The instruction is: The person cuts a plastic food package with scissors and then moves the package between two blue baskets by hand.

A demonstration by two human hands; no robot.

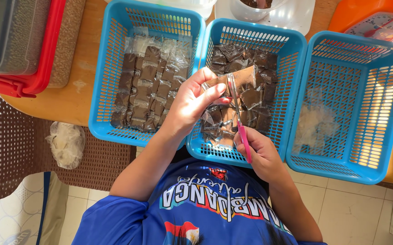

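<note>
Left hand (189, 102) pinches brown packet (232, 80) — right hand (262, 154) grips pink-handled scissors (239, 118), blades on packet — over middle blue basket (296, 50).

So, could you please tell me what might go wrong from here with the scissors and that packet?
The scissors cut close beside the left hand pinching the brown packet, so a fingertip could get nicked. The right hand works over the middle basket; a crooked cut might open the pouch and spill its contents.
</note>
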